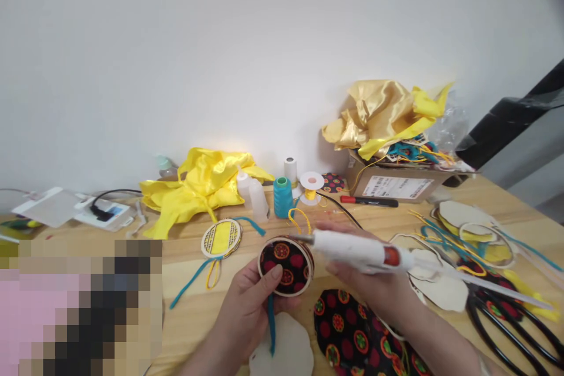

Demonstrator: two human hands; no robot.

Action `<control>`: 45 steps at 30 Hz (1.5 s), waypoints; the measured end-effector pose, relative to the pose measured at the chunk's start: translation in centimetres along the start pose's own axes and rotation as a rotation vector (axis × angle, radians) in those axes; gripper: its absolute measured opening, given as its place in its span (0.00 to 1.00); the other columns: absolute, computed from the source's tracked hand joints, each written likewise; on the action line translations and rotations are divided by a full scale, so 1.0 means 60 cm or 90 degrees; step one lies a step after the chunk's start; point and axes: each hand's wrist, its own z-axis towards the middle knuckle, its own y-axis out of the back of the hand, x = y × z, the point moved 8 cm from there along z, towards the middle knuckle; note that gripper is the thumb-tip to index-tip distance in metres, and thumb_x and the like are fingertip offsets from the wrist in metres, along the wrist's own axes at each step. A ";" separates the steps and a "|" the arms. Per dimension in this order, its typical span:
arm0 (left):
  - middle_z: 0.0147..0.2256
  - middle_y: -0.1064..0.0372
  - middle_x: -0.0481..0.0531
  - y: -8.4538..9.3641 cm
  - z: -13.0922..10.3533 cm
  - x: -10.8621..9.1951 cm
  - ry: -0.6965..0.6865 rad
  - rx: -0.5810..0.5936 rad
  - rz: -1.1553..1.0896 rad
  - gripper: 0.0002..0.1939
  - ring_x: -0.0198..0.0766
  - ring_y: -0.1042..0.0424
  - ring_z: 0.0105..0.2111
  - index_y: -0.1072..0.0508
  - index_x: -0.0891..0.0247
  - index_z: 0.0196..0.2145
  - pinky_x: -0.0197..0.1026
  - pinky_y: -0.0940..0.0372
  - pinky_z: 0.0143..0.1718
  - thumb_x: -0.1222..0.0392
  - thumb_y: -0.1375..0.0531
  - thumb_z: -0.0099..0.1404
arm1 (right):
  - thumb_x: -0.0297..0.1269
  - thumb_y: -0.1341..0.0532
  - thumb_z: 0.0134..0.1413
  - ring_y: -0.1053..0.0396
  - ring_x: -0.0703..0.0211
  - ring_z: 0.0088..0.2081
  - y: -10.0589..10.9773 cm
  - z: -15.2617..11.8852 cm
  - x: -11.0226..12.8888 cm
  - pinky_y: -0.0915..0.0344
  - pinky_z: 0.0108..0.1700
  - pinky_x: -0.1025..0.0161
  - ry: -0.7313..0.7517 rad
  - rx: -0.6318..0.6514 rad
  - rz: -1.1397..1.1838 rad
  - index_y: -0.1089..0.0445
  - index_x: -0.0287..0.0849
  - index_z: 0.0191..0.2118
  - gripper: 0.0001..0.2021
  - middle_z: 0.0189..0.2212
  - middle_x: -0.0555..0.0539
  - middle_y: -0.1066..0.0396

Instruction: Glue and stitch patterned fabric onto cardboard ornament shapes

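My left hand (253, 299) holds a round piece (286, 267) with a pale rim and black patterned fabric inside, its thumb resting on the fabric. A teal cord (271, 326) hangs from the piece's lower edge, and a yellow loop (299, 218) stands at its top. My right hand (374, 291) is closed around a white glue gun (352, 248), whose metal tip points left at the upper rim of the piece. A clear glue stick (497, 286) extends from the gun's back. Below lie a pale scalloped shape (284, 349) and black patterned fabric (348, 329).
Behind are yellow fabric (202, 182), bottles (258, 200), a teal thread spool (282, 197) and a cardboard box (392, 182). A yellow round ornament (221, 238) lies left. Black-handled scissors (497, 326) and cords (458, 247) lie right.
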 end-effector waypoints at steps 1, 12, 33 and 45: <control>0.29 0.25 0.53 -0.001 0.000 0.001 -0.004 0.002 -0.003 0.12 0.37 0.27 0.26 0.24 0.65 0.35 0.36 0.29 0.23 0.62 0.33 0.51 | 0.33 0.36 0.46 0.31 0.52 0.45 -0.007 -0.002 0.013 0.34 0.48 0.55 0.052 0.012 -0.035 0.29 0.45 0.32 0.04 0.38 0.45 0.26; 0.31 0.25 0.52 -0.007 -0.002 0.001 -0.039 0.030 -0.006 0.12 0.37 0.27 0.28 0.24 0.63 0.35 0.37 0.29 0.25 0.62 0.33 0.51 | 0.28 0.39 0.45 0.31 0.58 0.42 -0.030 -0.029 0.012 0.34 0.42 0.63 0.226 0.013 -0.177 0.34 0.45 0.32 0.07 0.39 0.47 0.28; 0.34 0.24 0.54 -0.019 -0.008 0.009 -0.027 0.101 0.031 0.13 0.40 0.26 0.31 0.23 0.62 0.35 0.39 0.30 0.30 0.59 0.32 0.50 | 0.31 0.38 0.42 0.30 0.59 0.31 -0.025 -0.032 0.031 0.35 0.32 0.66 0.191 0.033 -0.221 0.36 0.46 0.28 0.06 0.31 0.49 0.27; 0.34 0.24 0.55 -0.014 -0.001 -0.006 -0.040 0.093 0.058 0.10 0.39 0.26 0.32 0.24 0.64 0.36 0.39 0.33 0.34 0.62 0.35 0.53 | 0.36 0.36 0.44 0.31 0.59 0.24 0.009 -0.013 0.001 0.32 0.26 0.65 -0.033 -0.105 -0.106 0.31 0.45 0.28 0.04 0.23 0.50 0.28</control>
